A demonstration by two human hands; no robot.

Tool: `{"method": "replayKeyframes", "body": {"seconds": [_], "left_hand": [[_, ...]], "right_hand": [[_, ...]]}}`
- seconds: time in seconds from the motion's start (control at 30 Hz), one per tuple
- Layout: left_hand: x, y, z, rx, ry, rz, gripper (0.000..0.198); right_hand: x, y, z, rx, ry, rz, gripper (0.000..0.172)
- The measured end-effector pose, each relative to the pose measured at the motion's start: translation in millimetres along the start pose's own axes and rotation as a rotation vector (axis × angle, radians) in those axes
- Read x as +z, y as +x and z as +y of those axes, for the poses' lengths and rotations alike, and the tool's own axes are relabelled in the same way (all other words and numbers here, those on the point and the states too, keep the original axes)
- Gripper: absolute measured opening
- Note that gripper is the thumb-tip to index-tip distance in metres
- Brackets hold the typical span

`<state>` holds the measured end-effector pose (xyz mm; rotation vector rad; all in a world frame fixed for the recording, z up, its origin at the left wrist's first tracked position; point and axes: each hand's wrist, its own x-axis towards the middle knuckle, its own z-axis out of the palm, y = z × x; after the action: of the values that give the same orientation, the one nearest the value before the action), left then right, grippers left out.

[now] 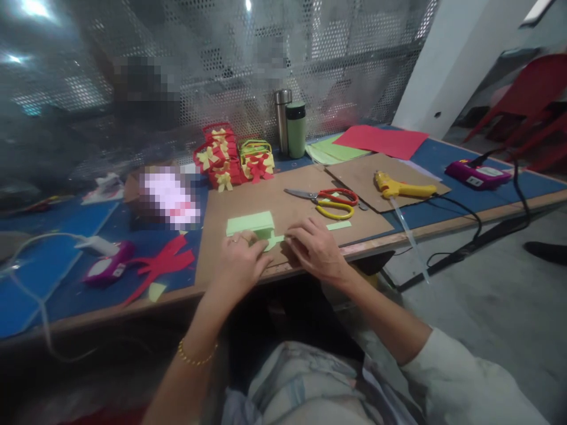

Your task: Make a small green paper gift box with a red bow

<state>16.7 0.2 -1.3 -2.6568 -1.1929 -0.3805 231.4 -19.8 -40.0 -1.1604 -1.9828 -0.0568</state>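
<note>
One left hand [243, 255], one right hand [316, 249] pinch green paper [251, 222] by the table edge [367, 248]; cardboard [248, 199] free beyond, grip partly hidden.

Wears a gold beaded bracelet [195, 362], a ring [243, 239] on the left hand [243, 260], and a pale patterned top [305, 383] with whitish right sleeve [460, 378].

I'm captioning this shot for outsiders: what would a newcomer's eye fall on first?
Probably the red and yellow bow-trimmed pieces clustered at the back of the brown board, left of the green bottle. Next might come the bright red sheet at the back right and the yellow glue gun nearer on that side. In front, the left hand and right hand hold pale green paper near the board's front edge.
</note>
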Motion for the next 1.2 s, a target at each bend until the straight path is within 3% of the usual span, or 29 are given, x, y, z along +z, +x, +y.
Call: {"method": "replayKeyframes", "body": {"seconds": [0.13,0.3,0.4,0.57,0.73,0.8,0.93,1.2], "left_hand": [[4.1,7,-7,0.032,0.042,0.044,0.021],[6.8,17,-8,0.09,0.185,0.07,0.022],[8.3,23,-7,0.08,0.159,0.102,0.023],[-1.1,27,-15,-0.113,-0.214,0.229,0.021],[-34.3,27,-24,-0.391,-0.582,0.335,0.016],[-48.8,25,-22,-0.501,-0.762,0.307,0.021],[-65.2,15,-10,-0.628,-1.137,0.247,0.04],[-56.0,0,21,-0.648,-1.305,0.109,0.042]], "right_hand": [[0,-1,2,0.045,0.093,0.103,0.021],[4,0,3,-0.017,0.053,0.205,0.018],[6,0,3,-0.043,0.045,0.286,0.017],[6,-7,-1,-0.109,0.006,0.477,0.015],[-4,-14,-17,-0.283,-0.153,0.677,0.023],[-14,-9,-23,-0.257,-0.081,0.681,0.024],[-33,14,-23,-0.071,0.19,0.62,0.014],[-29,45,-23,0.132,0.704,0.298,0.015]]}}
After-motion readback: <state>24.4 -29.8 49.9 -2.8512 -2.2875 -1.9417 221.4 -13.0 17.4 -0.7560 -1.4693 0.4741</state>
